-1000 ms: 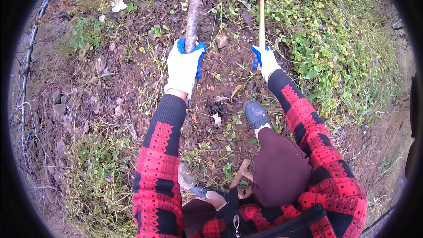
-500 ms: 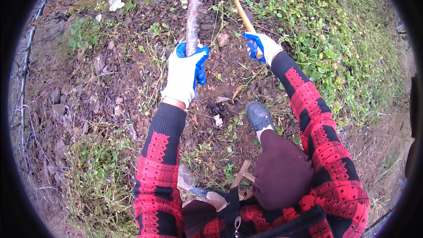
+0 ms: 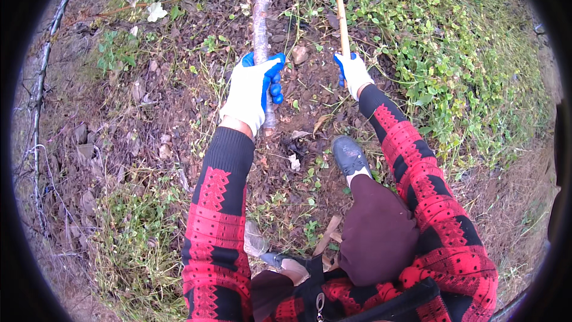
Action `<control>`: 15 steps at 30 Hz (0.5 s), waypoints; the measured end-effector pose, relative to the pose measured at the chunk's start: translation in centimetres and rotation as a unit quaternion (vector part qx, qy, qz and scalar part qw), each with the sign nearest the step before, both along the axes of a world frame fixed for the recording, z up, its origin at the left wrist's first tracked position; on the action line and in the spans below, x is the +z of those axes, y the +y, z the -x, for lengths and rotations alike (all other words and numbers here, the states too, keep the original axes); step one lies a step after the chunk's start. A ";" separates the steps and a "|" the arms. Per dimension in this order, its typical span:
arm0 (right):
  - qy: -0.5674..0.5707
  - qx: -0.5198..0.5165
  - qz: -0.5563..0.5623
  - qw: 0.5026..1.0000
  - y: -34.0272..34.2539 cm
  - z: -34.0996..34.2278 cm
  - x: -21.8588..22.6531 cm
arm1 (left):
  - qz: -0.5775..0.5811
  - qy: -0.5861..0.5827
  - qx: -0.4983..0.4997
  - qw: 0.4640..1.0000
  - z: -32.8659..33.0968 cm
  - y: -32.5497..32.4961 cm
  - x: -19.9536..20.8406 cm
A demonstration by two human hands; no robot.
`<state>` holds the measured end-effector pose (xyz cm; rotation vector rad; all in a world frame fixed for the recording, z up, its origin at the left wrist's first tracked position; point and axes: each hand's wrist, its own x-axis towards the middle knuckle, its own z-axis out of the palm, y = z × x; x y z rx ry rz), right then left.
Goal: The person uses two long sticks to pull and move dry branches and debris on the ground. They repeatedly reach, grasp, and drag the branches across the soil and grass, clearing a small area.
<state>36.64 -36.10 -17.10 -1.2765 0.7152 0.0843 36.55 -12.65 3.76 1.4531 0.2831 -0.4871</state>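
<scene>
A bark-covered branch [image 3: 260, 21] rises from my left hand [image 3: 253, 86], in a white glove with blue palm and fingers. The fingers wrap round it near its cut lower end, and its upper part runs out at the top edge. Off to the right, my right hand [image 3: 353, 73], gloved alike, is closed on a slim tan wooden handle [image 3: 341, 15]. That handle points away from me, almost upright in the picture. Whatever sits at its far end cannot be made out. The handle and the branch are apart.
Brown soil with dead leaves and a stone [image 3: 300, 55] lies between my hands. Green low plants [image 3: 441, 53] cover the right side. A thin dark branch [image 3: 40, 89] lies at the far left. My shoe [image 3: 350, 156] stands below my right hand, with a piece of wood [image 3: 328, 232] near my legs.
My right hand has moved slightly down, and its handle has swung from leaning left to nearly upright. My left hand and the branch have hardly moved.
</scene>
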 end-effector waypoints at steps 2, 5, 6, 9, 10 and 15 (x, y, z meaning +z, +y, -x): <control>-0.025 -0.049 0.077 0.996 0.1 0.0 0.2 | 0.022 0.019 -0.030 0.999 -0.3 -0.1 0.1; -0.059 -0.132 0.223 0.964 0.2 0.7 0.7 | 0.112 0.076 -0.068 0.988 -0.8 0.2 0.5; -0.053 -0.132 0.248 0.958 -0.3 1.2 1.0 | 0.127 0.074 -0.062 0.987 -0.8 0.2 0.6; -0.041 -0.101 0.092 0.990 -1.9 1.4 2.4 | 0.104 0.039 -0.027 0.993 -0.6 -0.6 0.4; -0.099 -0.087 0.006 0.991 -2.5 0.9 2.8 | 0.089 0.030 -0.015 0.995 -0.4 -1.1 0.2; -0.178 -0.051 -0.215 0.959 -4.7 -3.7 4.7 | 0.068 0.031 0.056 0.996 0.9 -3.7 -0.3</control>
